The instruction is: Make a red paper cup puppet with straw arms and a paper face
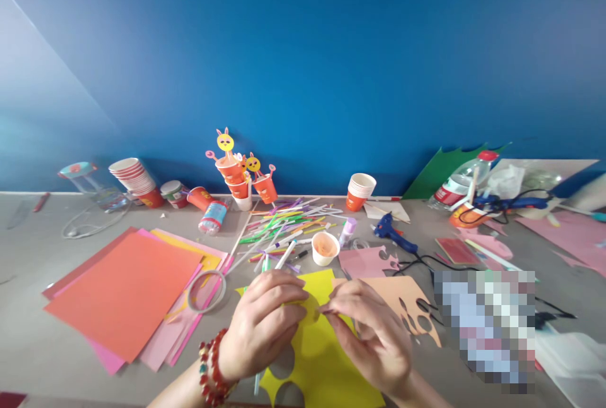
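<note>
One yellow sheet point(336, 367); left of the sheet, one roll of tape point(191, 294); beyond the sheet, one white tub point(325, 256), one glue stick point(348, 231) and two plain cup stacks point(361, 193); beyond it rightward, one red-capped bottle point(466, 179).

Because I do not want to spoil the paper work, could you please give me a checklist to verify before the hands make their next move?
1. Both hands over the yellow paper: ok; left hand and right hand are above the yellow paper.
2. Yellow paper uncut: not ok; pieces are missing along its left side.
3. Small item at the right hand's fingertips identified: cannot tell.
4. White cup upright: ok; it stands beyond the hands.
5. Blue glue gun cool: cannot tell; it lies on the table.
6. Tape roll away from the hands: ok.
</note>
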`<state>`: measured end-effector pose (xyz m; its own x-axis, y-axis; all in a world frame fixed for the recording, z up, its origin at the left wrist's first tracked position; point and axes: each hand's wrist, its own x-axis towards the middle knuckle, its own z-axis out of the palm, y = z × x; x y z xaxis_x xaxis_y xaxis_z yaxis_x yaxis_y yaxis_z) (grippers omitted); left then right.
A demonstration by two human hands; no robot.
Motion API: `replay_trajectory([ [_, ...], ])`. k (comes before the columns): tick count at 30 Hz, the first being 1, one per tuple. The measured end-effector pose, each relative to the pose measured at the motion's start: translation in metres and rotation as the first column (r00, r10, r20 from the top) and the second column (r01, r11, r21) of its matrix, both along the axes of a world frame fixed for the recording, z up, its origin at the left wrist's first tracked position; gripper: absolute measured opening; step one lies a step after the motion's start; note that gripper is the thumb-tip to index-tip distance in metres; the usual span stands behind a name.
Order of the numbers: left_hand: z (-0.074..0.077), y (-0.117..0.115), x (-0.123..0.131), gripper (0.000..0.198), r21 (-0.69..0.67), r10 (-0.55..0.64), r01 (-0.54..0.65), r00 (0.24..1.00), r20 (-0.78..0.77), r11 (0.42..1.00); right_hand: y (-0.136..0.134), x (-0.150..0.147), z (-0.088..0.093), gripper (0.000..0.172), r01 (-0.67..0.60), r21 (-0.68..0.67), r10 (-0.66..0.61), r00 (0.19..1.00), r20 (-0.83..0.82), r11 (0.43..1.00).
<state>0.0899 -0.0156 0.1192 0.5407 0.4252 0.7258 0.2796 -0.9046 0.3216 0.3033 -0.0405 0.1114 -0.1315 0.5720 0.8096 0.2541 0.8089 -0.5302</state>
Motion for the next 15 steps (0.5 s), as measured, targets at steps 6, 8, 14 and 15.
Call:
replay_trajectory([
  [6, 0.000, 0.001, 0.000, 0.024, 0.022, 0.007, -0.007, 1.000, -0.012, 1.000, -0.003, 0.001, 0.002, 0.033, 0.001, -0.038, 0.001, 0.999, 0.042, 0.999],
  [8, 0.001, 0.001, 0.001, 0.023, 0.030, 0.011, -0.011, 1.000, -0.009, 0.999, -0.002, 0.002, 0.006, 0.032, -0.046, -0.019, 0.047, 0.996, 0.076, 0.999],
  [14, 0.000, 0.001, 0.001, 0.019, 0.072, 0.007, -0.005, 1.000, -0.028, 0.997, -0.005, 0.003, 0.006, 0.025, 0.008, 0.011, -0.010, 0.989, 0.146, 1.000],
  [15, 0.000, 0.001, 0.001, 0.018, 0.080, 0.008, -0.006, 0.999, -0.035, 0.997, -0.006, 0.004, 0.006, 0.025, 0.023, 0.036, -0.028, 0.988, 0.154, 0.999],
])
